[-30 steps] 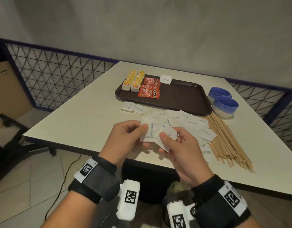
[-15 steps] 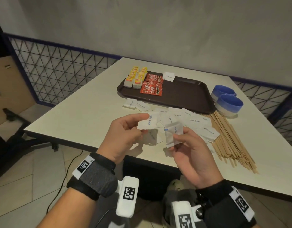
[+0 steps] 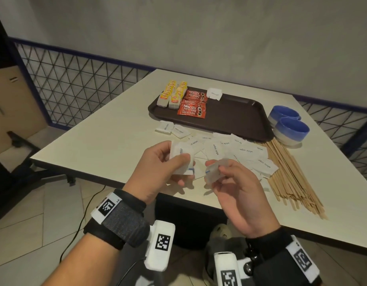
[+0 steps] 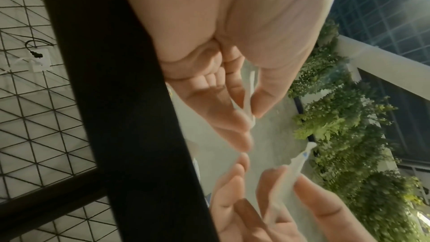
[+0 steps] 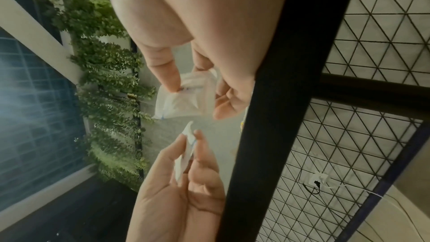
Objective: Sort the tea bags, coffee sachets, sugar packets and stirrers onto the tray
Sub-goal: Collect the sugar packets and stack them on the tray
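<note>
While held above the table (image 3: 95, 145) edge: left hand (image 3: 157, 172) pinching sugar packets (image 3: 181, 159); right hand (image 3: 236, 195) pinching one packet (image 3: 213, 172).

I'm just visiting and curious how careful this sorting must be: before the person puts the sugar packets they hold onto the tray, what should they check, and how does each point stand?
1. Left hand grips its sugar packets: ok.
2. Right hand pinches its own packet: ok.
3. Tray has bare room beside the coffee sachets: ok.
4. A sugar spot is started by one packet on the tray: ok.
5. How many packets each hand holds: cannot tell.
6. All sugar off the table: not ok, a loose pile remains.
</note>
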A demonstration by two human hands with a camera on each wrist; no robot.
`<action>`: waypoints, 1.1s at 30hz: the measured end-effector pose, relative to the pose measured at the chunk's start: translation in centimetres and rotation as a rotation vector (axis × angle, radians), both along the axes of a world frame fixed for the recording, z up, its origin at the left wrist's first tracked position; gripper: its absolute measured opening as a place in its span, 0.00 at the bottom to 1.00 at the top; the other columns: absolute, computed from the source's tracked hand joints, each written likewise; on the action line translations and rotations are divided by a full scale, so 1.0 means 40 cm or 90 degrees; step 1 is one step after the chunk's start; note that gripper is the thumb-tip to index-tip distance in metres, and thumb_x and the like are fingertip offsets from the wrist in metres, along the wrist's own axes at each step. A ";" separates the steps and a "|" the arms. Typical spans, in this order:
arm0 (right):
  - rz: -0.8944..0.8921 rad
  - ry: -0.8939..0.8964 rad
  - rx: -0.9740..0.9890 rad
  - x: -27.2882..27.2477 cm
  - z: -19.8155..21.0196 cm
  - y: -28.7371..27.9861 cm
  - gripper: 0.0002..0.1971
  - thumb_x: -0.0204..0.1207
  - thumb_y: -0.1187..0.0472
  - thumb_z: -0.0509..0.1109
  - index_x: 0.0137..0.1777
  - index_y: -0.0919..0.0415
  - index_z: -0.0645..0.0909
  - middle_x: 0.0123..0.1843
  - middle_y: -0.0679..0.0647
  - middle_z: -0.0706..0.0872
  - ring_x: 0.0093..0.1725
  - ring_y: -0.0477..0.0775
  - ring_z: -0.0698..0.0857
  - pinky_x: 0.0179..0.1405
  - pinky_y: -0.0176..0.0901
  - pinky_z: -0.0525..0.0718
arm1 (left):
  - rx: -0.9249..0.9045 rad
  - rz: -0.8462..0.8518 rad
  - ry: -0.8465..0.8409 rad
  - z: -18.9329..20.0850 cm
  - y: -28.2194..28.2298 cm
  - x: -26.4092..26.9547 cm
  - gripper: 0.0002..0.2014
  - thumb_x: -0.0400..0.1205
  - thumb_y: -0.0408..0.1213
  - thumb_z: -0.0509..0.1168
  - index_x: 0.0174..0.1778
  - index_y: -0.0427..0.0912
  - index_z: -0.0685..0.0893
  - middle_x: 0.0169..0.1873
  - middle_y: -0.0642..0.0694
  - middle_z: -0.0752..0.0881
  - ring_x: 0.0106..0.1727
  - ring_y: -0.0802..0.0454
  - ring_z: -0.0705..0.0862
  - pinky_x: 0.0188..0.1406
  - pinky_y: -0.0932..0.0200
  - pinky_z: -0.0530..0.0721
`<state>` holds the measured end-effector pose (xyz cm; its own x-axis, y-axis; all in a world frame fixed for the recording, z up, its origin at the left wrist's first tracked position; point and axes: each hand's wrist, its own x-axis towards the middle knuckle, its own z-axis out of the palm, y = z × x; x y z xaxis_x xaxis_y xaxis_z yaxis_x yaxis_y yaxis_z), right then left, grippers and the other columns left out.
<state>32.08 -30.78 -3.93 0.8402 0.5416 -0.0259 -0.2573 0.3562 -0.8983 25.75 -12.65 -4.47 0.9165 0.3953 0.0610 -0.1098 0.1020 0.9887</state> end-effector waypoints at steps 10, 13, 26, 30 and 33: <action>0.002 -0.109 -0.095 -0.010 -0.009 0.006 0.16 0.75 0.61 0.75 0.60 0.68 0.88 0.56 0.63 0.92 0.56 0.59 0.91 0.62 0.60 0.89 | 0.230 -0.131 0.004 -0.003 -0.010 0.004 0.06 0.79 0.38 0.79 0.51 0.46 0.97 0.43 0.52 0.95 0.50 0.48 0.93 0.52 0.48 0.91; -0.021 -0.092 -0.078 -0.012 -0.008 0.007 0.17 0.74 0.63 0.74 0.61 0.69 0.87 0.56 0.65 0.92 0.56 0.62 0.92 0.60 0.63 0.90 | 0.160 -0.135 -0.013 -0.001 -0.003 -0.002 0.05 0.82 0.28 0.74 0.45 0.40 0.95 0.25 0.57 0.87 0.27 0.62 0.83 0.30 0.68 0.80; -0.087 -0.123 -0.128 -0.016 -0.007 0.029 0.13 0.77 0.63 0.77 0.61 0.60 0.87 0.52 0.50 0.94 0.56 0.54 0.93 0.54 0.55 0.93 | 0.088 -0.132 -0.028 0.001 0.011 -0.008 0.12 0.76 0.36 0.77 0.54 0.39 0.95 0.42 0.41 0.95 0.41 0.47 0.93 0.41 0.56 0.90; -0.088 -0.189 -0.167 -0.025 -0.006 0.032 0.08 0.79 0.62 0.76 0.57 0.59 0.88 0.46 0.45 0.94 0.48 0.44 0.92 0.42 0.37 0.90 | 0.060 -0.116 -0.020 0.000 0.007 -0.010 0.10 0.80 0.29 0.75 0.56 0.36 0.94 0.37 0.44 0.94 0.37 0.51 0.92 0.40 0.60 0.88; -0.097 -0.222 -0.190 -0.030 -0.005 0.034 0.05 0.79 0.61 0.76 0.53 0.60 0.88 0.42 0.47 0.92 0.41 0.39 0.90 0.36 0.31 0.86 | 0.051 -0.100 -0.013 -0.001 0.007 -0.011 0.09 0.81 0.28 0.74 0.57 0.36 0.94 0.36 0.44 0.93 0.36 0.52 0.91 0.39 0.61 0.88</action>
<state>30.89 -29.41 -4.13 0.8959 0.4228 0.1361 0.1125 0.0804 -0.9904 25.31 -12.36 -4.51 0.9650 0.2396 0.1065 -0.1194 0.0400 0.9920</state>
